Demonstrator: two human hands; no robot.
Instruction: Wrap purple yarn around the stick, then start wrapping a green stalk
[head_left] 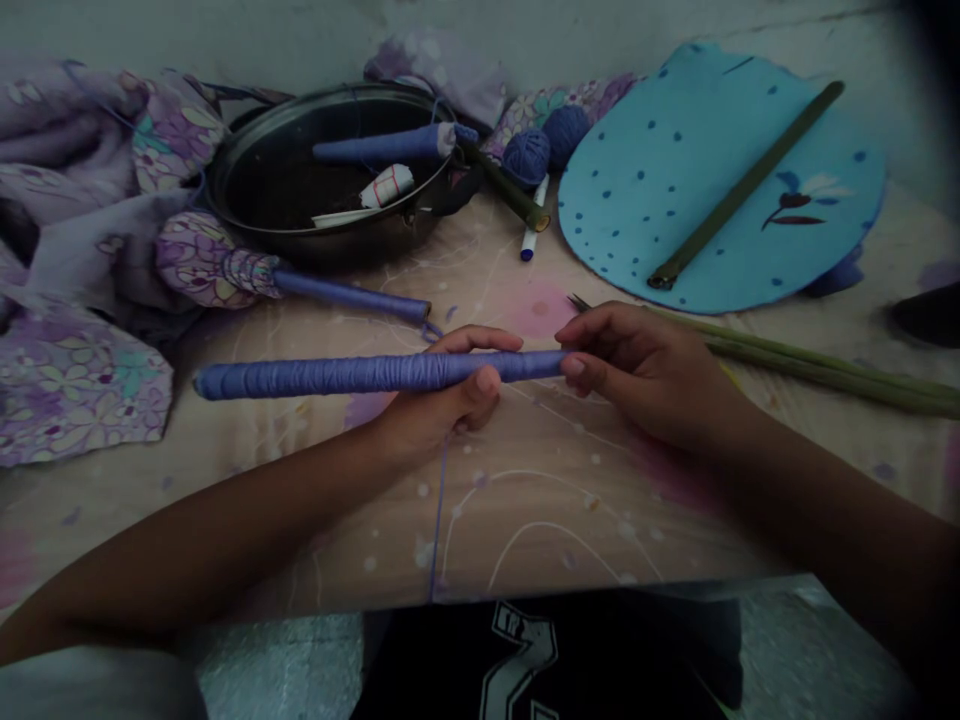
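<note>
In the head view, the person's left hand [448, 408] clamps thumb and fingers around a long, straight rod wound in purple-blue yarn [322, 376], held over the peach floral tablecloth [622, 535]; the right hand [637, 370] pinches its right end. The winding looks nearly complete, coils covering almost all the visible length, but a thin purple-blue strand [438, 510] hangs below the left hand, apparently not yet fastened; the pinched tip is hidden

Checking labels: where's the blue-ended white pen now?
Head view, upper half, just right of centre: the white pen lies on the table between the black pan and the blue oval board, crossed by a green stick.
</note>
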